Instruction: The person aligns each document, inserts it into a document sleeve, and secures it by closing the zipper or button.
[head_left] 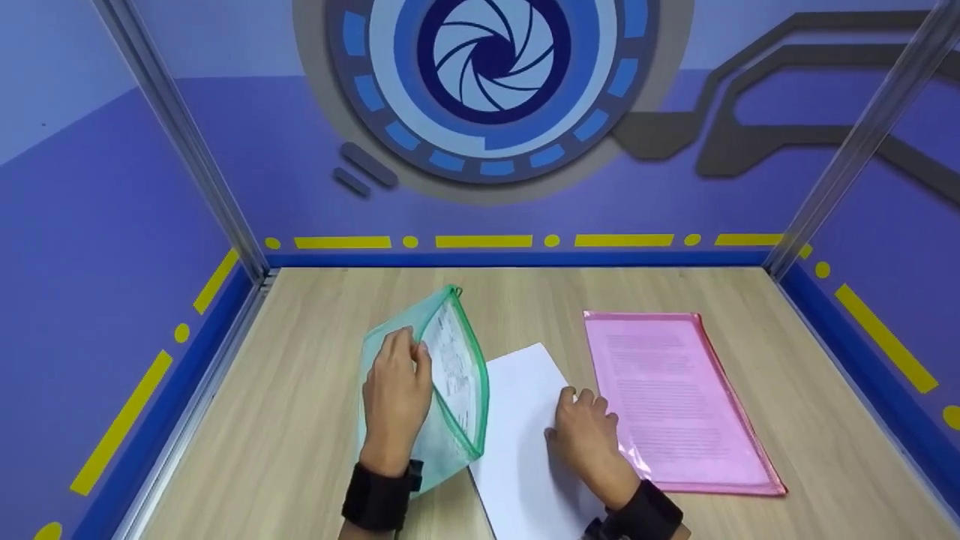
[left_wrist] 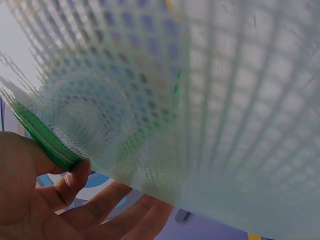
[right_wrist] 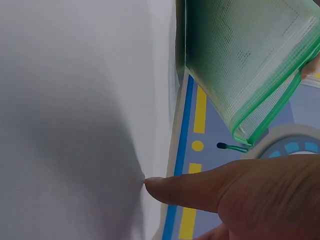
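Observation:
My left hand (head_left: 395, 394) pinches the green zip edge of a see-through mesh zip pouch (head_left: 435, 454), lifted and tilted on the left. The pouch mouth gapes toward the right, with a printed sheet (head_left: 452, 367) visible inside. In the left wrist view, thumb and index finger (left_wrist: 75, 182) meet at the green edge. White paper (head_left: 517, 450) lies on the table, one corner of it behind the pouch. Over its right side is my right hand (head_left: 589, 435), fingers loosely bent. In the right wrist view its straight thumb (right_wrist: 185, 192) touches the paper's surface.
A pink zip pouch (head_left: 667, 405) with printed pages inside lies flat to the right of the paper. The wood-grain table (head_left: 262, 450) is bounded by purple panels with yellow dashes at the back and both sides.

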